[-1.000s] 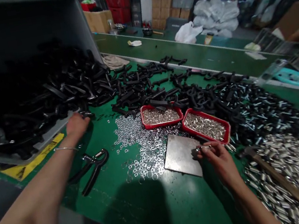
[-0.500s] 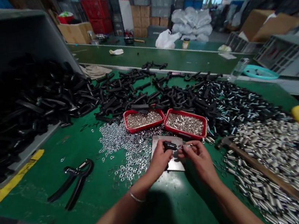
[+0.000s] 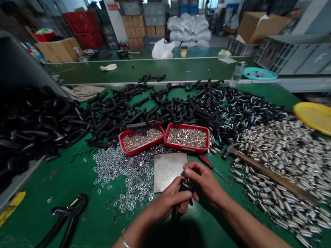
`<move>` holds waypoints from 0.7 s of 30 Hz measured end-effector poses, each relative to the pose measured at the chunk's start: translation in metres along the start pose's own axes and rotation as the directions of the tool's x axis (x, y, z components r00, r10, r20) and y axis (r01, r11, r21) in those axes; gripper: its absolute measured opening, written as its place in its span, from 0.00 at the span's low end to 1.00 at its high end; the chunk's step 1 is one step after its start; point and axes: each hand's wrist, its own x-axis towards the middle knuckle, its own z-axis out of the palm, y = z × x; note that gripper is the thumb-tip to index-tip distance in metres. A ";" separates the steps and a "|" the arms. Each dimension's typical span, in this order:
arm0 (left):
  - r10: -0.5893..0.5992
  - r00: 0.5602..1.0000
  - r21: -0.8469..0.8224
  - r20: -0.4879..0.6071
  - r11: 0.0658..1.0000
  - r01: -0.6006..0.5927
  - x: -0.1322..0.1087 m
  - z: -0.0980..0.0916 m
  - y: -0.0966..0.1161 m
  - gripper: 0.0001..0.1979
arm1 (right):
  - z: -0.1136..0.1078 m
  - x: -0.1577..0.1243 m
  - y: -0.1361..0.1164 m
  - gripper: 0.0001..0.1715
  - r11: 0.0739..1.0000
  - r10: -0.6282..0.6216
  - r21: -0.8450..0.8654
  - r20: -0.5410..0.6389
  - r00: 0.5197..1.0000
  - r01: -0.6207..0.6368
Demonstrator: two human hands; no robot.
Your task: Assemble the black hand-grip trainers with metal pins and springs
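Note:
My left hand (image 3: 172,200) is closed round a black plastic hand-grip handle (image 3: 185,185), held low over the table with its lower end pointing towards me. At the handle's upper end my right hand (image 3: 204,181) pinches its thumb and fingertips together on a small metal part, mostly hidden by the fingers. Just beyond both hands lies a bare metal plate (image 3: 170,166). To its right rests a screwdriver (image 3: 205,161) with a red handle. A hand grip (image 3: 68,218) with two black handles and a spring lies on the left of the table.
Two red trays (image 3: 144,148) of small metal parts stand behind the plate. Metal rings (image 3: 123,176) spread left. A hammer (image 3: 270,171) lies across piled springs (image 3: 287,145) at right, near a yellow lid (image 3: 326,119). Black handles (image 3: 131,108) heap behind; a grey crate (image 3: 33,66) stands left.
Both hands have come nearer to me, off the metal plate, and closer together. The handle has turned downwards. The spring seen at my right fingers is no longer plainly visible. The view has swung right.

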 end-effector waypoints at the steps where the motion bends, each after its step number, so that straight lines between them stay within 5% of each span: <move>1: -0.012 1.000 -0.058 -0.014 0.998 0.011 -0.001 0.000 -0.001 0.16 | -0.003 -0.001 0.002 0.15 1.000 0.025 -0.019 0.042 0.999 -0.024; 5: 0.066 0.960 -0.177 -0.273 0.977 -0.118 0.007 -0.010 -0.002 0.12 | -0.039 -0.008 0.007 0.14 0.918 -0.047 -0.392 0.040 0.998 0.059; 7: 0.178 0.881 -0.194 -0.438 0.938 -0.286 0.011 -0.020 0.005 0.12 | -0.071 -0.012 0.003 0.12 0.704 -0.191 -0.699 -0.017 0.981 0.125; 9: 0.242 0.813 -0.203 -0.529 0.895 -0.398 0.017 -0.031 0.017 0.13 | -0.104 -0.016 -0.005 0.11 0.392 -0.262 -0.915 -0.014 0.965 0.093; 12: 0.267 0.796 -0.186 -0.542 0.886 -0.424 0.028 -0.045 0.033 0.16 | -0.133 -0.017 -0.014 0.09 0.015 -0.159 -1.000 0.001 0.987 0.003; 14: 0.291 0.798 -0.120 -0.527 0.905 -0.409 0.038 -0.049 0.039 0.17 | -0.140 -0.014 -0.017 0.09 -0.091 -0.064 -0.996 0.012 0.998 0.006; 16: 0.331 0.778 0.014 -0.534 0.923 -0.384 0.049 -0.049 0.040 0.18 | -0.141 -0.009 -0.017 0.10 -0.099 -0.030 -0.995 0.019 0.999 0.016; 18: 0.384 0.738 0.174 -0.555 0.921 -0.348 0.058 -0.047 0.040 0.19 | -0.137 -0.002 -0.020 0.09 -0.004 -0.086 -1.000 -0.004 0.996 -0.004; 21: 0.459 0.719 0.322 -0.522 0.887 -0.333 0.065 -0.045 0.040 0.18 | -0.116 0.011 -0.029 0.08 0.407 -0.192 -0.913 -0.089 0.977 -0.003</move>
